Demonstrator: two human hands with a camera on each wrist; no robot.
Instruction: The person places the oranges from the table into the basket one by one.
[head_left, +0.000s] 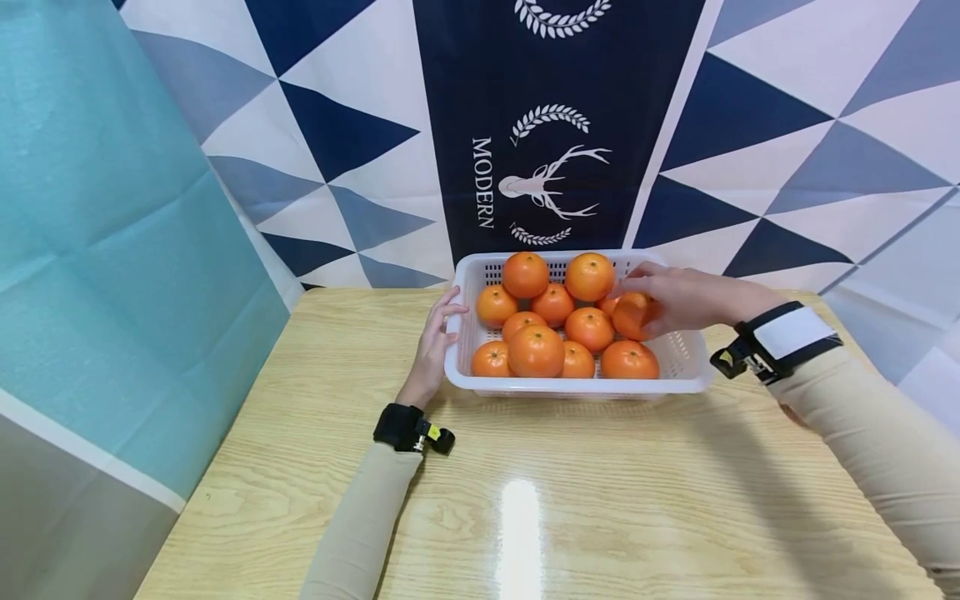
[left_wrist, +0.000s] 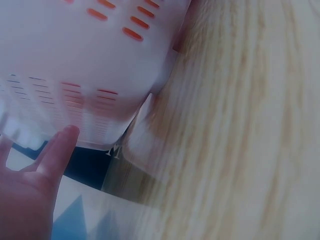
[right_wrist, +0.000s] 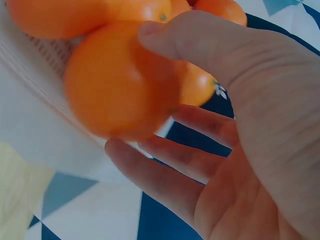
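A white plastic basket (head_left: 577,385) with slotted walls holds several oranges, some stacked on others. At its right end my right hand (head_left: 686,296) holds an orange (right_wrist: 122,82), thumb on one side and fingers on the other. That orange is partly behind the hand in the head view. My left hand (head_left: 431,346) rests against the basket's left end, its fingers extended at the rim. In the left wrist view, a straight digit of the left hand (left_wrist: 35,185) lies by the slotted outer wall (left_wrist: 100,55); its other fingers are mostly out of sight there.
The basket stands toward the back of a wood-grain table (head_left: 570,500). Behind it hangs a patterned cloth (head_left: 540,75) with a deer-head print. A turquoise cloth (head_left: 112,208) borders the left side. Both wrists wear black straps (head_left: 397,427) with small cameras.
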